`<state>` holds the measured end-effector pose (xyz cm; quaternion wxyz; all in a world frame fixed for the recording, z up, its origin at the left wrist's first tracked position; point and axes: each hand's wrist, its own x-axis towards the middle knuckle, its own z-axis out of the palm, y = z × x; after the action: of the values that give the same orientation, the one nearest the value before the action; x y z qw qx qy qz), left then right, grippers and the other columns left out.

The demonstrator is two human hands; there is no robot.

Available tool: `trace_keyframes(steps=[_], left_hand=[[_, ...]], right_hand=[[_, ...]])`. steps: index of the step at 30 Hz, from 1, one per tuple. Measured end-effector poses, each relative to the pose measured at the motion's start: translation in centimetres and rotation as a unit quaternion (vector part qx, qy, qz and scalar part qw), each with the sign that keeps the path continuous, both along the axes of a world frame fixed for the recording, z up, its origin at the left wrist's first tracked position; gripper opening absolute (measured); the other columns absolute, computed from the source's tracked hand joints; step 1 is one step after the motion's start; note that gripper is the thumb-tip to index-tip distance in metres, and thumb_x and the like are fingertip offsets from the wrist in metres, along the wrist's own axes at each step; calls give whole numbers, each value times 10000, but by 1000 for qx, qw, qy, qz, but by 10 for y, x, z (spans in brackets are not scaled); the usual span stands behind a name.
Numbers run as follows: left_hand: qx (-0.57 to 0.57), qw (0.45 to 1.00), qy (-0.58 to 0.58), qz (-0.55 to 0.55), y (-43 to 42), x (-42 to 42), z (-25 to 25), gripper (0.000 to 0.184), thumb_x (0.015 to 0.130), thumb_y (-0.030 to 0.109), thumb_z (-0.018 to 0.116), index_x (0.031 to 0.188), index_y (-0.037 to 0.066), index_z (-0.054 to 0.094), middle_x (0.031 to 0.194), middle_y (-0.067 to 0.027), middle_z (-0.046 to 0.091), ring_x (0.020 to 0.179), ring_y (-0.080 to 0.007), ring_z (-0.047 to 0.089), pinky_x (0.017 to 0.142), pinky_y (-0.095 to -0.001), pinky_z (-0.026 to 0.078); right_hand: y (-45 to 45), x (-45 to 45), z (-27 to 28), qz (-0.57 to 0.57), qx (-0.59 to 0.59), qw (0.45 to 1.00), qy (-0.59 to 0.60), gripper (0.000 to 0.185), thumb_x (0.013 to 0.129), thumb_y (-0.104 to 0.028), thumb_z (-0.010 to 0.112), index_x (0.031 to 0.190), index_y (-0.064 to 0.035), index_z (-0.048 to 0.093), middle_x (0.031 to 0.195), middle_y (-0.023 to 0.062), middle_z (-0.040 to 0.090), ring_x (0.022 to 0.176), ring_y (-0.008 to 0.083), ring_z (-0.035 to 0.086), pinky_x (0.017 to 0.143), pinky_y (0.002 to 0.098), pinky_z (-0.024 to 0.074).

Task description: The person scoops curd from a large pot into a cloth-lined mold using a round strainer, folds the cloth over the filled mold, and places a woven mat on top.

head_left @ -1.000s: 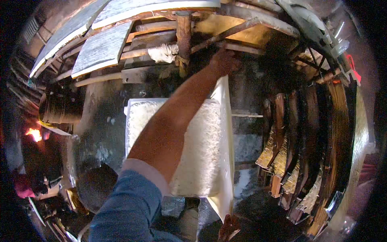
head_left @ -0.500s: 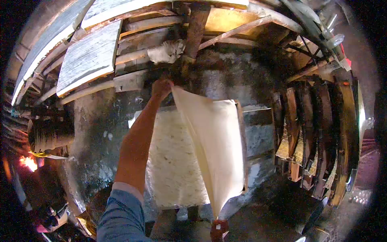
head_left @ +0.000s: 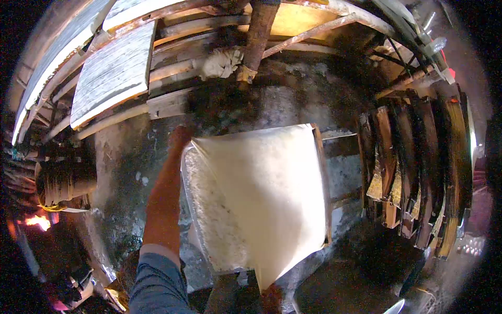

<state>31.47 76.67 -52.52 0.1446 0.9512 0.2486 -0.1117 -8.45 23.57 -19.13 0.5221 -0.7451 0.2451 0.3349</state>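
A thin, creamy-white cloth [head_left: 266, 183] lies spread over most of a pale, mottled, roughly square slab [head_left: 212, 220], whose left strip stays uncovered. My left hand [head_left: 181, 138], at the end of a bare forearm, is closed on the cloth's far left corner, and the fabric pulls into creases there. Low in the view, my right hand [head_left: 271, 299] grips the near corner, where the cloth narrows to a point. That hand is dark and slightly blurred. Along the right side of the cloth runs a thin wooden edge [head_left: 323, 183].
Several dark wooden boards [head_left: 408, 172] stand in a row at right. White-topped panels [head_left: 112, 73] rest on wooden rails at upper left. A crumpled cloth [head_left: 222, 63] hangs by a post [head_left: 259, 36]. Flames [head_left: 39, 222] burn at far left, below a soot-dark drum-like thing [head_left: 65, 180].
Both hands have moved left, my left hand also nearer to me. The cloth has come down across the slab and covers much more of it.
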Motion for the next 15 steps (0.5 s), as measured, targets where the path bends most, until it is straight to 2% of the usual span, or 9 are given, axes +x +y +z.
trace_keyframes(steps=[1, 3, 6, 7, 9, 10, 12, 13, 15], left_hand=[[6, 999, 31, 9, -1, -4, -1, 265, 819, 282, 507, 970, 108, 638, 893, -171, 620, 965, -338, 581, 799, -445, 476], [91, 992, 71, -56, -36, -27, 90, 292, 824, 292, 485, 959, 84, 638, 950, -169, 618, 988, -354, 571, 806, -452, 473], [-12, 964, -99, 247, -83, -50, 174, 258, 807, 223, 502, 963, 51, 614, 992, -162, 607, 958, -359, 572, 792, -459, 466], [-13, 946, -171, 275, -99, -67, 185, 250, 810, 227, 507, 953, 48, 608, 967, -162, 604, 929, -357, 572, 777, -455, 464], [-20, 948, -228, 221, -153, -129, 194, 239, 817, 235, 518, 933, 42, 596, 917, -163, 599, 871, -353, 571, 745, -447, 460], [-28, 960, -209, 184, -187, -168, 196, 235, 820, 239, 523, 922, 38, 590, 892, -164, 596, 842, -352, 570, 730, -443, 458], [-62, 990, -77, 102, -273, -267, 189, 233, 827, 247, 533, 902, 32, 577, 842, -165, 590, 784, -348, 570, 698, -435, 454], [-97, 993, -11, 68, -319, -320, 176, 234, 830, 252, 538, 892, 29, 571, 817, -165, 588, 755, -346, 569, 683, -431, 452], [-246, 967, 19, 63, -416, -454, 83, 311, 822, 337, 573, 906, 39, 599, 782, -149, 618, 706, -292, 594, 648, -409, 462]], right_hand=[[-3, -5, 0, -7, 14, 1000, 1, 222, 853, -219, 527, 915, -6, 541, 780, 136, 543, 762, 297, 531, 637, 391, 433], [-9, -12, -3, -15, 44, 999, -4, 218, 852, -216, 528, 912, -6, 540, 776, 135, 542, 758, 296, 530, 636, 391, 433], [-20, -22, -11, -29, 100, 995, -13, 213, 851, -212, 529, 906, -7, 540, 770, 135, 540, 752, 295, 528, 633, 391, 432], [-24, -25, -15, -29, 115, 993, -16, 211, 851, -210, 530, 905, -7, 540, 768, 135, 539, 750, 295, 528, 632, 390, 432], [-30, -32, -24, -27, 140, 990, -18, 207, 850, -207, 531, 901, -7, 540, 764, 134, 537, 747, 294, 527, 630, 390, 432], [-33, -35, -23, -29, 140, 990, 3, 193, 837, -198, 550, 892, -14, 538, 767, 126, 535, 744, 284, 525, 632, 386, 432], [-42, -40, -31, -21, 152, 988, 33, 177, 823, -189, 566, 881, -24, 541, 767, 116, 537, 738, 272, 528, 632, 380, 435], [-48, -42, -42, -2, 158, 987, 39, 173, 820, -190, 564, 880, -28, 547, 764, 114, 543, 736, 270, 533, 632, 377, 437], [-57, -46, -70, 48, 165, 984, 48, 167, 816, -190, 559, 878, -34, 559, 759, 110, 554, 730, 267, 543, 631, 372, 443]])
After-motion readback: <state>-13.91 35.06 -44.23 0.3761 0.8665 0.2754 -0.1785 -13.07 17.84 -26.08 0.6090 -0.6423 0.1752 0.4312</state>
